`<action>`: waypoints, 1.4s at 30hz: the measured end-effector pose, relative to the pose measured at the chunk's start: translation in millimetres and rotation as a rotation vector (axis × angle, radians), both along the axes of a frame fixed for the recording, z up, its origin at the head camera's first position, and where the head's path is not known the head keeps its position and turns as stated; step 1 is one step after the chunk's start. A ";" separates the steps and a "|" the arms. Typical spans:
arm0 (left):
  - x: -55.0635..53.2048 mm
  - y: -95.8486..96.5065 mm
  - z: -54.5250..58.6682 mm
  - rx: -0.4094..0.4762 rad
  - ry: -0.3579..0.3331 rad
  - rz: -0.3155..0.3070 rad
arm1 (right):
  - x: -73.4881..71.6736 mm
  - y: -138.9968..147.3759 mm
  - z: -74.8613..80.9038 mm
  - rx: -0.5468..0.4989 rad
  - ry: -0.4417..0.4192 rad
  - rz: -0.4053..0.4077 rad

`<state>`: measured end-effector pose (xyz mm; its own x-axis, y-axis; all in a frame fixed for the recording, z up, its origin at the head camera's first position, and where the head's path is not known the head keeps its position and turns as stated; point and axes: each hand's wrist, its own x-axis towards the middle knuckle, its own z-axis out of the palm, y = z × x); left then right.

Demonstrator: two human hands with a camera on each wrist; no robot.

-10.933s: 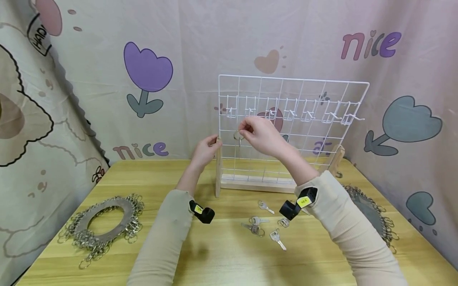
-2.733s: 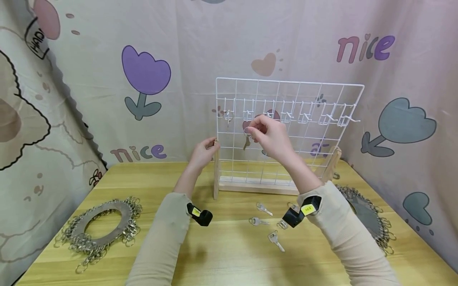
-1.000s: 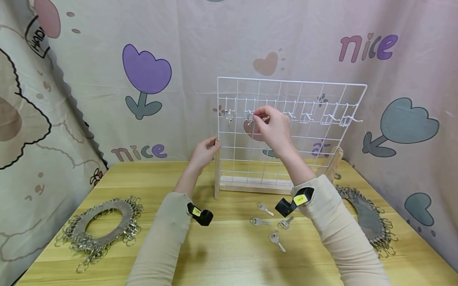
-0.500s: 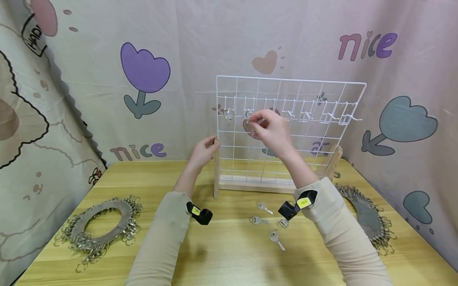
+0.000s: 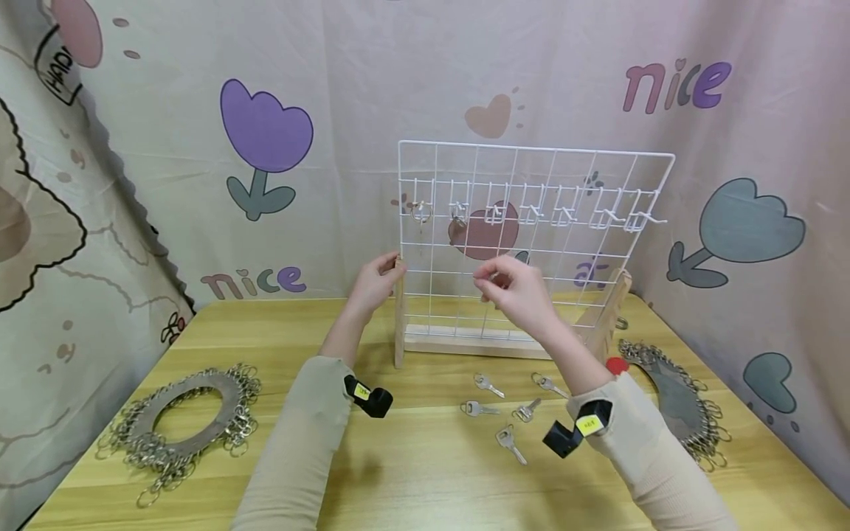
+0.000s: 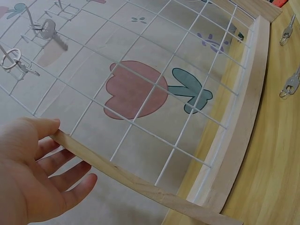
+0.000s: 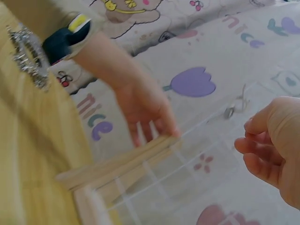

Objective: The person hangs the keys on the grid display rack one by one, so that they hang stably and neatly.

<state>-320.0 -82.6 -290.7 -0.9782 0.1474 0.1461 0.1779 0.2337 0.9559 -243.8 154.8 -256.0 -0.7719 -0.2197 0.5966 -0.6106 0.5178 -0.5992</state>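
My left hand (image 5: 377,284) grips the left wooden post (image 5: 400,324) of a white wire grid rack (image 5: 538,280), thumb on one side and fingers on the other. In front of the grid, my right hand (image 5: 521,291) holds nothing; its fingers are loosely bent. One key on a ring (image 5: 420,212) hangs from the leftmost hook. A second key (image 6: 49,30) hangs from the hook beside it. Several more hooks (image 5: 564,215) to the right bear no keys. On the table lie several loose keys (image 5: 510,444) with rings, below and in front of my right hand.
A flat metal hoop (image 5: 189,446) strung with many small rings lies at the left. A similar hoop (image 5: 684,402) is at the right, partly behind my right sleeve. A red round object (image 5: 617,366) shows near the right post. A printed curtain (image 5: 358,88) stands behind.
Earlier a key went onto the leftmost hook. More recently my right hand let go of another key on the second hook and moved down and away. My left hand stays on the post.
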 end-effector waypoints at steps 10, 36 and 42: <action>1.1 -0.7 -0.6 0.003 0.016 -0.003 | 9.8 30.1 -59.9 -0.007 -0.179 -0.027; 0.0 -0.3 0.6 0.006 -0.002 0.004 | 26.3 13.7 -141.3 0.242 -0.480 0.268; -0.7 -1.0 0.3 0.000 0.002 0.001 | 26.6 8.6 -149.3 0.272 -0.497 0.272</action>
